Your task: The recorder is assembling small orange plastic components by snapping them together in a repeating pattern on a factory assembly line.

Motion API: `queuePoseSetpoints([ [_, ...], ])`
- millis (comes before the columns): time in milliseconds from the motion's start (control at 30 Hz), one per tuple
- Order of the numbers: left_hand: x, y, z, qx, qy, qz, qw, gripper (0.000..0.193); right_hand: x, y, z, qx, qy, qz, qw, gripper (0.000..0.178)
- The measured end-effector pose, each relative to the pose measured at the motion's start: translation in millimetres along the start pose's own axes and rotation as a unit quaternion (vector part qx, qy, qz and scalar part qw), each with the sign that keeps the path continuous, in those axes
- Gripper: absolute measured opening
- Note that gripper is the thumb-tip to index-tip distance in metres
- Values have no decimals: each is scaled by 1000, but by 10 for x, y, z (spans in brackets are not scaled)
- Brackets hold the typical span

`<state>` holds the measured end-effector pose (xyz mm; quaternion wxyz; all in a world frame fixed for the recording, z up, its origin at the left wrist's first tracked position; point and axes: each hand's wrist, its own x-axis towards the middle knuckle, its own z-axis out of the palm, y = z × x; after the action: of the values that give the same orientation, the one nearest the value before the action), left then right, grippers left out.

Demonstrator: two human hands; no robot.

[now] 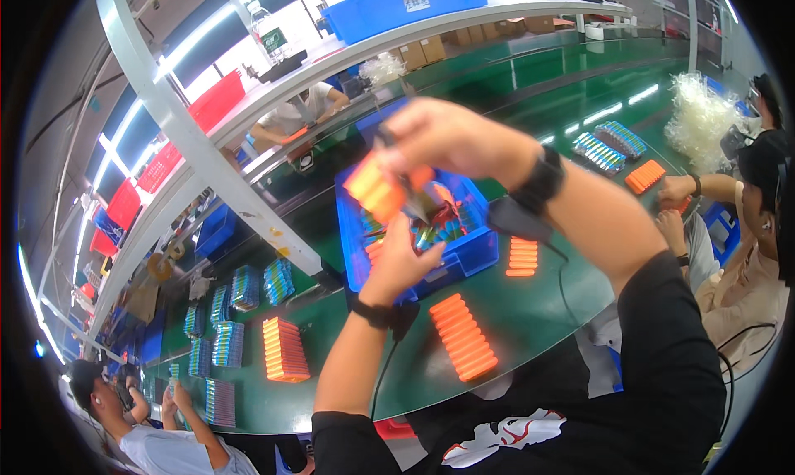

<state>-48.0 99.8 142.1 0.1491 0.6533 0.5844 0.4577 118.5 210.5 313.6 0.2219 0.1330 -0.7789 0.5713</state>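
A motion-blurred bundle of orange tubes is held up between my hands over a blue bin. My right hand is bent over the bundle from above, its fingers closed; a small dark thing shows at the fingertips, too blurred to name. From below, my left hand meets the bundle's lower edge. Its thumb sticks out to the right, and the bundle partly hides its other fingers. Inside the bin lie shiny blue-green wrapped pieces and more orange tubes.
Orange tube rows, an orange stack and a smaller row lie on the green table. Blue-green bundles stand left, others far right. A metal post rises left. Co-workers sit on both sides and opposite.
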Motion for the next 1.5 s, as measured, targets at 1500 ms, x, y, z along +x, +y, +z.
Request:
queuePoseSetpoints([
  [1500,1688,-482,-1678,-111,190,157,963,20,989,-395,-262,-269,110,-376,880,29],
])
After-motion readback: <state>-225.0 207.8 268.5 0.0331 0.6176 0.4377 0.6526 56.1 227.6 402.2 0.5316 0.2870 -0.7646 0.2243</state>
